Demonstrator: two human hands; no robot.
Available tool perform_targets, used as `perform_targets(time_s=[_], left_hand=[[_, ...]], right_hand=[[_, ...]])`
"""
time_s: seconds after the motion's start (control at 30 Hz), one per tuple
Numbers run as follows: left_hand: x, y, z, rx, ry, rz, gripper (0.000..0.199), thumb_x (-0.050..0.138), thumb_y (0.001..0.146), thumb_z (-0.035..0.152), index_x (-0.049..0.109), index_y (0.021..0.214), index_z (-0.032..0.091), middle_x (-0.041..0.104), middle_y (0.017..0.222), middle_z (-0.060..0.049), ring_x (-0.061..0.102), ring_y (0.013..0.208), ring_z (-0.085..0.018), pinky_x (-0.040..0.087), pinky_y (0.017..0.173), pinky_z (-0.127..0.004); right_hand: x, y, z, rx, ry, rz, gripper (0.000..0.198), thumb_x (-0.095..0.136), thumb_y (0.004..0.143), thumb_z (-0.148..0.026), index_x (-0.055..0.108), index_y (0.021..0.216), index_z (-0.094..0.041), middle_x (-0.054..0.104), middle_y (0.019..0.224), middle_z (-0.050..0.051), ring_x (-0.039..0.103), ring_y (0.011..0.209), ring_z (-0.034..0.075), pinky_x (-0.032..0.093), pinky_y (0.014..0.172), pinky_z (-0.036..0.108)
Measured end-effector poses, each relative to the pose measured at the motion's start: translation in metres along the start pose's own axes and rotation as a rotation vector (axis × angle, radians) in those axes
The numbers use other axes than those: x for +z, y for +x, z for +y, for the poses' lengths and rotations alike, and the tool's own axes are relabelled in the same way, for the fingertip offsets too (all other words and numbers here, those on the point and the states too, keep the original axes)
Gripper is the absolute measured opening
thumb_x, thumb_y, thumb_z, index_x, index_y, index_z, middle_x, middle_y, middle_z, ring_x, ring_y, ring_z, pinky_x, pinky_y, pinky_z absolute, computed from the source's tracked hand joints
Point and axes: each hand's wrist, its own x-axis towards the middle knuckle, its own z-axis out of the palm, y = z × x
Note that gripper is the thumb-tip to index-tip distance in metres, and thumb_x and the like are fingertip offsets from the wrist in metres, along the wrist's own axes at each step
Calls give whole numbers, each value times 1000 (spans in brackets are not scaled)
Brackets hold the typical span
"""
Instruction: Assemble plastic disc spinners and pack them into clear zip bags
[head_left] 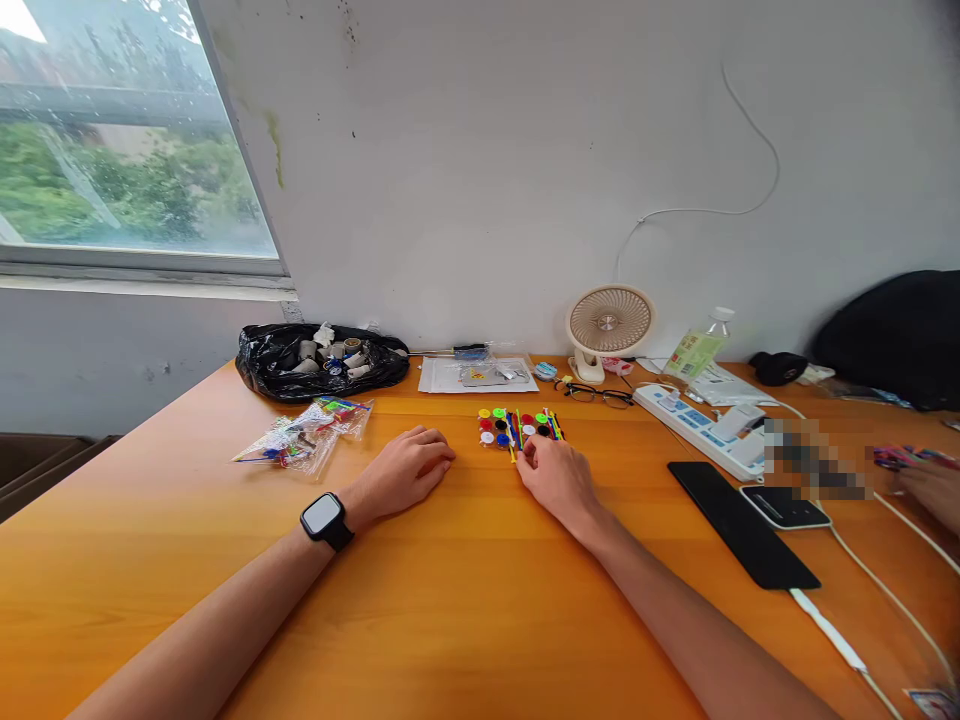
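My right hand is closed with its fingertips down at the near edge of a group of small coloured plastic discs and thin plastic sticks. What the fingertips pinch, if anything, is hidden. The discs lie in rows, in red, yellow, green, white, blue and black; the sticks lie between them and along their right side. To the left, my left hand rests on the wooden table, fingers loosely bent, thumb apart, holding nothing. A smartwatch is on that wrist.
Clear plastic bags with coloured parts lie left, before a black bag of grey pieces. Behind are papers, glasses and a fan. A power strip, black phone and another person's hand are right.
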Motion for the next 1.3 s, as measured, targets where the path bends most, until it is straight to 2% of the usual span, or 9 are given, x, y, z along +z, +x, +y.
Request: perform_targets(time_s=[0.37, 0.6, 0.67, 0.77, 0.9, 1.0, 1.1, 1.2, 1.3], left_hand=[[-1, 0, 1, -3, -4, 0, 23, 52, 103, 21, 72, 113, 24, 71, 112, -7, 65, 105, -23, 53, 95, -36], [0, 0, 0, 5, -1, 13, 22, 52, 103, 21, 72, 112, 24, 71, 111, -7, 65, 105, -23, 53, 94, -36], [0, 0, 0, 2, 4, 3, 23, 52, 103, 21, 72, 113, 24, 71, 111, -7, 65, 105, -23, 53, 94, -36], [1, 0, -1, -2, 9, -7, 23, 51, 103, 21, 72, 114, 24, 71, 112, -7, 65, 105, -23, 53, 94, -36], [0, -1, 0, -4, 12, -8, 22, 52, 103, 22, 72, 113, 24, 71, 112, -7, 66, 105, -24, 54, 94, -37], [-1, -1, 6, -3, -7, 59, 30, 54, 104, 25, 65, 132, 24, 69, 123, -9, 65, 113, -25, 53, 99, -39], [-2, 0, 13, 23, -37, 159, 45, 56, 105, 32, 51, 149, 25, 63, 140, -11, 60, 127, -26, 48, 109, -41], [-1, 0, 16, 75, -36, 124, 31, 53, 108, 35, 64, 135, 25, 72, 121, -9, 67, 111, -23, 52, 97, -36], [2, 0, 13, 78, -21, 43, 26, 49, 110, 34, 73, 114, 23, 75, 96, -6, 70, 87, -19, 51, 80, -30]], right_hand=[[7, 2, 1, 28, -11, 27, 12, 61, 96, -28, 70, 91, -21, 78, 84, 5, 72, 78, 22, 32, 61, 29], [1, 1, 3, 29, 54, 82, 10, 62, 93, -26, 67, 87, -21, 75, 76, 6, 69, 72, 23, 32, 60, 30], [0, 2, 6, 15, 154, 132, 9, 62, 91, -24, 64, 84, -20, 73, 74, 5, 68, 69, 22, 34, 59, 30], [1, 5, 11, -59, 482, 179, 10, 60, 91, -23, 59, 81, -21, 69, 71, 3, 64, 63, 18, 41, 59, 27], [-1, 8, 14, -165, 844, 212, 9, 59, 92, -28, 63, 91, -20, 66, 74, 2, 61, 63, 17, 47, 59, 27], [-7, 4, 9, -249, 999, 117, 10, 63, 91, -30, 65, 95, -21, 64, 77, 2, 60, 66, 17, 48, 60, 27], [-10, -4, 1, -299, 1167, -115, 12, 67, 90, -30, 62, 94, -21, 63, 77, 1, 61, 68, 16, 48, 61, 26], [-5, -8, -7, -317, 1245, -287, 17, 68, 92, -35, 58, 96, -22, 64, 76, 0, 58, 64, 14, 47, 60, 26], [3, -6, -6, -288, 1165, -242, 24, 60, 99, -45, 60, 103, -22, 64, 78, 0, 58, 64, 15, 48, 61, 28]])
